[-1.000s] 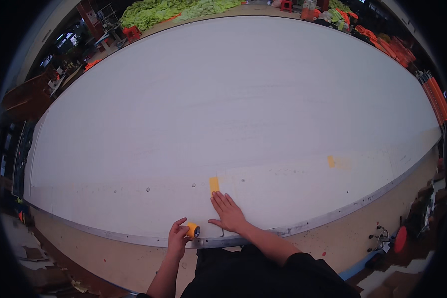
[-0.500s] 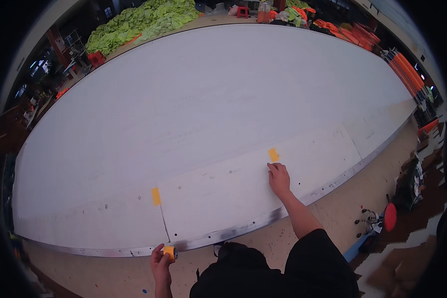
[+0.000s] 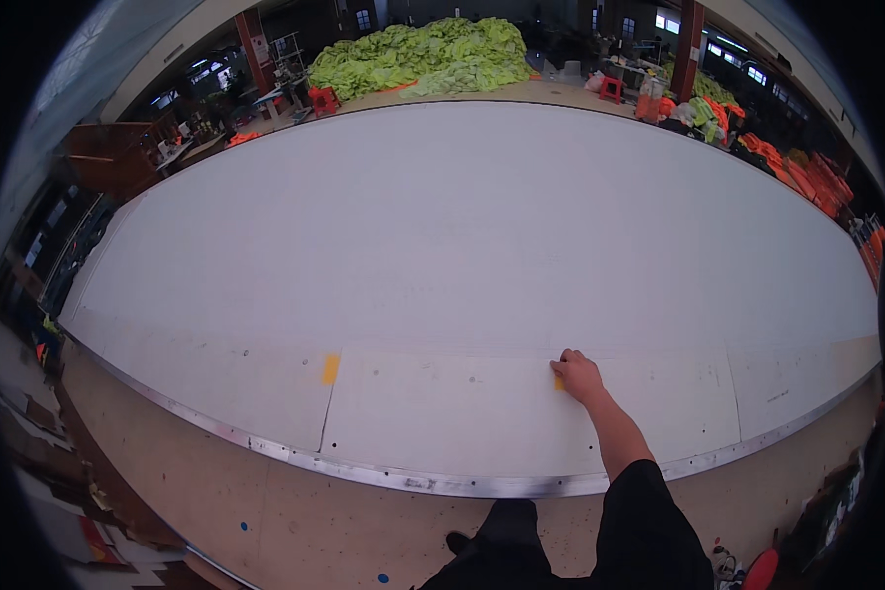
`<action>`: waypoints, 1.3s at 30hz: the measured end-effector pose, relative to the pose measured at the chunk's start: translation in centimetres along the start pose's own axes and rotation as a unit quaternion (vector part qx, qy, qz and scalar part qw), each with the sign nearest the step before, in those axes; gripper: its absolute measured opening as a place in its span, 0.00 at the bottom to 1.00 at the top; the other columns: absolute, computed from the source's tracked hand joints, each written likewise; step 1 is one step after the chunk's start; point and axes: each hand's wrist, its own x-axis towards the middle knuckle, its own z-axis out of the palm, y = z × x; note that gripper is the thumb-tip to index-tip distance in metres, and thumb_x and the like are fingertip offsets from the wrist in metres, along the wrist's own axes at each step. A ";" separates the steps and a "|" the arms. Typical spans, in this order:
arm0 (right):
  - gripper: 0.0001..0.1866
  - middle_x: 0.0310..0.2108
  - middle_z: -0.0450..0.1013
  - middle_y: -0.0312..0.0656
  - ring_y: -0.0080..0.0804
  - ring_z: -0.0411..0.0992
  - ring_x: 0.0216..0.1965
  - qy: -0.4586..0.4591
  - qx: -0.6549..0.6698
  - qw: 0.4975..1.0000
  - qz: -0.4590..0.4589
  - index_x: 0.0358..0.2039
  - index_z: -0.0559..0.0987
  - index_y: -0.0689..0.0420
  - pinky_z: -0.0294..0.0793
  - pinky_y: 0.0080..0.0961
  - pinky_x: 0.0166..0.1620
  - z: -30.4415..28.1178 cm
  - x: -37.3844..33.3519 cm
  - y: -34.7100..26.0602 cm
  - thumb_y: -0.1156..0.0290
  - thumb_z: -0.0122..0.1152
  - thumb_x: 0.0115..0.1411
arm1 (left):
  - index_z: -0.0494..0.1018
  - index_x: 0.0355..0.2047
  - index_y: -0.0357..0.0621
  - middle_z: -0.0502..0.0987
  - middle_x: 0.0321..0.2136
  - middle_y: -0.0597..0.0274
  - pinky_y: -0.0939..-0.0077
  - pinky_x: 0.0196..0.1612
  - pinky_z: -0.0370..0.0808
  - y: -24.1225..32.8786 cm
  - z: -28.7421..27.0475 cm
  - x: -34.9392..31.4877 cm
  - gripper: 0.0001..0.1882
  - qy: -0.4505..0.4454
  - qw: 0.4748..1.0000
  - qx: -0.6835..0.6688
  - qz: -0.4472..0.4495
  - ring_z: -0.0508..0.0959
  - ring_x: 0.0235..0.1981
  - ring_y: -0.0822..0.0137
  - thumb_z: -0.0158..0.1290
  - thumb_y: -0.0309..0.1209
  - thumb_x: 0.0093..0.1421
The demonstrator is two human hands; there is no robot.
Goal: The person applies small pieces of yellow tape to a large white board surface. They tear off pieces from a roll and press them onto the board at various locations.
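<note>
My right hand (image 3: pixel 579 377) reaches over the large white table (image 3: pixel 442 226), its fingers bent and pressed together on a short piece of yellow tape (image 3: pixel 559 384). Only the tape's lower part shows beneath the fingertips; the rest is covered by the hand. A second yellow tape piece (image 3: pixel 331 369) lies flat to the left, beside a dark seam in the white surface. My left hand is out of the picture.
A metal edge strip (image 3: pixel 403 481) with small holes runs along the table's near side. Beyond the far edge sit a heap of lime-green fabric (image 3: pixel 423 54), red stools (image 3: pixel 611 88) and orange material (image 3: pixel 796 175). A red round seat (image 3: pixel 761 570) stands at the lower right.
The view has swung left and up. My right hand has moved from just below the right tape piece onto it. My left hand, which held a yellow tape roll, has left the picture.
</note>
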 end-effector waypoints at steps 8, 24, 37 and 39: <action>0.05 0.43 0.80 0.32 0.35 0.79 0.46 0.040 0.054 0.980 -0.188 0.39 0.90 0.48 0.84 0.36 0.46 0.8 1.4 4.7 0.67 0.70 0.64 | 0.81 0.49 0.39 0.76 0.27 0.65 0.71 0.31 0.77 -1.2 15.8 -9.8 0.16 -0.023 0.989 -0.140 -0.045 0.75 0.27 0.71 0.65 0.40 0.72; 0.06 0.47 0.76 0.43 0.45 0.76 0.54 -0.177 0.116 0.938 -0.275 0.43 0.82 0.56 0.82 0.43 0.54 -0.6 6.0 6.5 0.70 0.63 0.67 | 0.70 0.70 0.37 0.80 0.59 0.31 0.38 0.52 0.88 -4.7 27.0 -8.6 0.26 0.047 0.989 -0.092 -0.106 0.84 0.59 0.41 0.55 0.24 0.73; 0.05 0.44 0.76 0.38 0.38 0.76 0.50 -0.074 0.012 0.903 -0.423 0.37 0.83 0.56 0.83 0.39 0.47 0.6 6.8 7.7 0.74 0.68 0.60 | 0.75 0.63 0.35 0.85 0.40 0.44 0.61 0.41 0.86 -5.2 31.7 -15.0 0.24 0.093 0.981 -0.092 -0.144 0.88 0.38 0.55 0.63 0.29 0.70; 0.05 0.44 0.76 0.39 0.39 0.76 0.50 -0.061 -0.011 0.884 -0.464 0.37 0.82 0.56 0.82 0.38 0.50 0.3 7.1 7.3 0.74 0.67 0.59 | 0.74 0.65 0.36 0.85 0.41 0.44 0.60 0.40 0.87 -4.6 31.8 -15.1 0.25 0.094 0.986 -0.061 -0.122 0.88 0.38 0.55 0.62 0.30 0.70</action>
